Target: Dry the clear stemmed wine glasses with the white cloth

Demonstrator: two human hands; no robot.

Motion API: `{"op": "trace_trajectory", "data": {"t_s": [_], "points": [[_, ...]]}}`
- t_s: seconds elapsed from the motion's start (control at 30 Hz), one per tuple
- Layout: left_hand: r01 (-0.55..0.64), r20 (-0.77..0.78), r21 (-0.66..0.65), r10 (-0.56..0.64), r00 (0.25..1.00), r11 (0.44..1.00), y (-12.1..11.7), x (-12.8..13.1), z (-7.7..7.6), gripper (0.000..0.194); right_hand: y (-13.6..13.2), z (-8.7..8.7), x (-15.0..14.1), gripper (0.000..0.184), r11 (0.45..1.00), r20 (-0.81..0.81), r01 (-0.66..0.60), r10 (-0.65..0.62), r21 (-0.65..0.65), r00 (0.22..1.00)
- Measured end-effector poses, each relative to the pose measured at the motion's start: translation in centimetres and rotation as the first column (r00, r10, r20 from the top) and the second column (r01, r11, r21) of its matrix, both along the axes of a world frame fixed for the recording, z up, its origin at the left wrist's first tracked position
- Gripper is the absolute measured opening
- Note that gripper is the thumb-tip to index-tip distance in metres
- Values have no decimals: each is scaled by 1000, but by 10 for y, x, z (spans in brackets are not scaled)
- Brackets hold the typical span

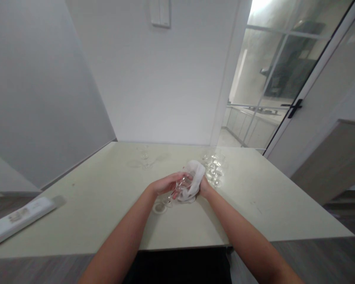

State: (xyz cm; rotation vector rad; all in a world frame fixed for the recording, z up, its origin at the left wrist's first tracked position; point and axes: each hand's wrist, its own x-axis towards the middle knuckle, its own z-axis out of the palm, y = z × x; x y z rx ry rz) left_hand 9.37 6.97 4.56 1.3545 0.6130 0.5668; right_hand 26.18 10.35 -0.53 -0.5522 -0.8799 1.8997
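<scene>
Over the middle of the table, my left hand [167, 184] is wrapped round a clear stemmed glass [182, 183], which lies tilted with its foot toward the lower left. My right hand [204, 186] grips a white cloth [198, 175] pressed against the bowl of that glass; most of its fingers are hidden behind the cloth. Just right of my right hand stand several clear stemmed glasses [214, 167] in a close group. Another clear stemmed glass [145, 159] is upright toward the back left, casting faint shadows.
The pale table [100, 197] reaches back to a white wall [165, 86]. A long white box [20, 219] lies at its left edge. On the right is a glazed door [272, 79] with a black handle [295, 107], and a kitchen counter shows behind it.
</scene>
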Motion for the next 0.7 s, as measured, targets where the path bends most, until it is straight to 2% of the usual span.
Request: {"op": "trace_trajectory", "data": {"t_s": [0.07, 0.1, 0.23, 0.3, 0.43, 0.5, 0.7], "points": [[95, -44, -25, -96, 994, 995, -2, 0, 1, 64, 0, 0, 1, 40, 997, 10, 24, -24, -77, 1000], [102, -48, -19, -103, 994, 995, -2, 0, 1, 65, -1, 2, 2, 40, 995, 10, 34, -33, -96, 999], [0, -6, 43, 1, 1000, 999, 2, 1, -4, 60, -3, 8, 4, 39, 995, -91, 38, -46, -89, 995], [-14, -25, 35, 15, 1000, 999, 4, 1, -7, 59, -3, 9, 6, 39, 996, -125, 24, -34, -86, 992], [38, -111, 19, -36, 993, 999, 4, 2, -9, 58, -3, 8, 9, 62, 990, -60, -106, 100, -96, 993], [18, -129, 43, -12, 992, 999, 4, 4, -9, 57, -4, 9, 9, 65, 989, -20, -124, 123, -79, 992], [-114, -150, 146, 136, 979, 983, 6, 7, -8, 50, -12, 16, 1, 36, 991, 36, -120, 123, -59, 992]]}}
